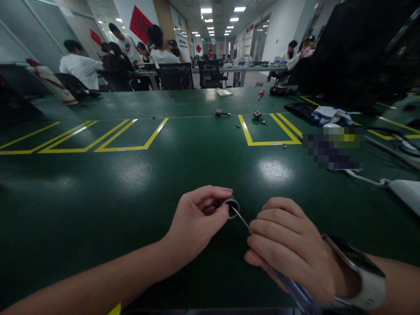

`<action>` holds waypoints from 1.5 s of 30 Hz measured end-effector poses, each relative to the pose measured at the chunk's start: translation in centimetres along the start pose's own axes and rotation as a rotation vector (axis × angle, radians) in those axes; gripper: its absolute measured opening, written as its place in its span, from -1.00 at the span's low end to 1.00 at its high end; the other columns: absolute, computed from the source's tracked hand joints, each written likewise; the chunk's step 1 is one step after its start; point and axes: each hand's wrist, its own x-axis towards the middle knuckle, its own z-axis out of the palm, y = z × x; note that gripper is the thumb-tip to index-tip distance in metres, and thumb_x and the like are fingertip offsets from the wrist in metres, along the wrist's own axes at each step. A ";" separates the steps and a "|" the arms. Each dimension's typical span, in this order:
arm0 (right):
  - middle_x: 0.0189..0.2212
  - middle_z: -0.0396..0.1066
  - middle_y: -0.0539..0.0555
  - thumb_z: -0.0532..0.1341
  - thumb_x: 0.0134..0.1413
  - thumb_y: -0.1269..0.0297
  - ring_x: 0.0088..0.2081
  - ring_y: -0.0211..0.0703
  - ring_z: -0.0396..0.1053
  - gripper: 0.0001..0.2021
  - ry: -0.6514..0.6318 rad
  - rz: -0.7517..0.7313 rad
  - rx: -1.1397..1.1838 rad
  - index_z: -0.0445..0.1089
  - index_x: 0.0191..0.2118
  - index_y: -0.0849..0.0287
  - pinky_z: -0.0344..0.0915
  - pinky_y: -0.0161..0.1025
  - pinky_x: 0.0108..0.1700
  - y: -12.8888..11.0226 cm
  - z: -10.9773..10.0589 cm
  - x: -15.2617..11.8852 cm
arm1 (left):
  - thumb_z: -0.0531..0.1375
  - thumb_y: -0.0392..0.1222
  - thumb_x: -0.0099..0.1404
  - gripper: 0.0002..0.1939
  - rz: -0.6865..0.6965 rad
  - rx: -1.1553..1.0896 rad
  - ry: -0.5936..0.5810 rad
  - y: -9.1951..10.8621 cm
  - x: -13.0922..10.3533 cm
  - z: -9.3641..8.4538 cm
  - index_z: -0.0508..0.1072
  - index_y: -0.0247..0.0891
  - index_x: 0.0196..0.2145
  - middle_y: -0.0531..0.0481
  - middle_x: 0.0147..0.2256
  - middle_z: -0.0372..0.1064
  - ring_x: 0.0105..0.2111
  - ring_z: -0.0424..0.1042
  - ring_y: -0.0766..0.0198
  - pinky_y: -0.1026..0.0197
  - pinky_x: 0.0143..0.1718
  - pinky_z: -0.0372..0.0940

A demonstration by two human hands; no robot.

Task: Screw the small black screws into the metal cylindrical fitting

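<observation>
Between the thumb and fingers of my left hand [203,214] is a short hollow metal cylinder [235,204], its open end turned toward my right hand. My right hand [285,240] is wrapped round a screwdriver [242,219] with a thin metal shaft and a clear bluish handle. The shaft's tip reaches into the cylinder's opening, so the tip itself is hidden. A watch with a pale strap sits on my right wrist. Both hands are low over the front of the green table [183,175].
Two small metal parts with shafts [223,113] [259,117] lie farther back, near yellow tape outlines [272,143]. A red screwdriver [261,93], blue-and-white gloves [330,116] and a phone-like pixelated item [334,148] with cables are at the right. People sit at tables beyond.
</observation>
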 end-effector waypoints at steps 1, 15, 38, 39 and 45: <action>-0.51 0.47 0.08 0.11 0.18 0.40 -0.43 -0.18 0.40 -0.80 0.000 -0.003 0.003 0.36 -0.46 0.26 0.26 -0.14 -0.25 0.0 0.0 0.0 | 0.25 -0.34 -0.04 -0.87 0.007 0.003 0.004 0.0 0.0 0.0 0.52 -0.29 -0.44 -0.07 -0.29 0.54 -0.30 0.51 0.21 0.20 -0.22 0.40; -0.50 0.47 0.08 0.13 0.16 0.42 -0.39 -0.16 0.40 -0.84 -0.008 0.012 0.000 0.35 -0.45 0.24 0.26 -0.13 -0.23 -0.3 0.1 -0.3 | 0.23 -0.36 -0.03 -0.89 0.015 0.000 0.024 -0.1 0.0 0.1 0.52 -0.28 -0.47 -0.06 -0.30 0.54 -0.27 0.51 0.21 0.18 -0.17 0.41; -0.47 0.45 0.10 0.14 0.11 0.46 -0.38 -0.18 0.38 -0.94 0.002 0.078 0.163 0.36 -0.35 0.28 0.27 -0.13 -0.21 0.3 -0.4 0.0 | 0.19 -0.34 0.08 -0.88 0.034 0.023 -0.069 -0.2 0.7 -1.0 0.47 -0.30 -0.35 -0.02 -0.34 0.51 -0.34 0.49 0.27 0.22 -0.26 0.40; -0.46 0.44 0.10 0.14 0.10 0.48 -0.37 -0.17 0.38 -0.94 0.012 0.110 0.198 0.36 -0.33 0.28 0.28 -0.13 -0.21 0.5 -0.5 0.1 | 0.20 -0.33 0.09 -0.84 0.010 0.012 -0.095 -0.2 0.9 -1.3 0.46 -0.30 -0.31 -0.02 -0.34 0.51 -0.33 0.49 0.27 0.21 -0.25 0.39; -0.44 0.42 0.04 0.14 0.12 0.42 -0.38 -0.20 0.38 -0.90 0.095 0.507 0.417 0.40 -0.29 0.16 0.31 -0.25 -0.35 1.7 -1.3 1.3 | 0.20 -0.48 -0.01 -0.46 0.054 0.083 -0.179 -1.1 3.9 -3.1 0.33 -0.23 -0.03 -0.05 -0.20 0.44 -0.21 0.46 0.23 0.13 -0.16 0.35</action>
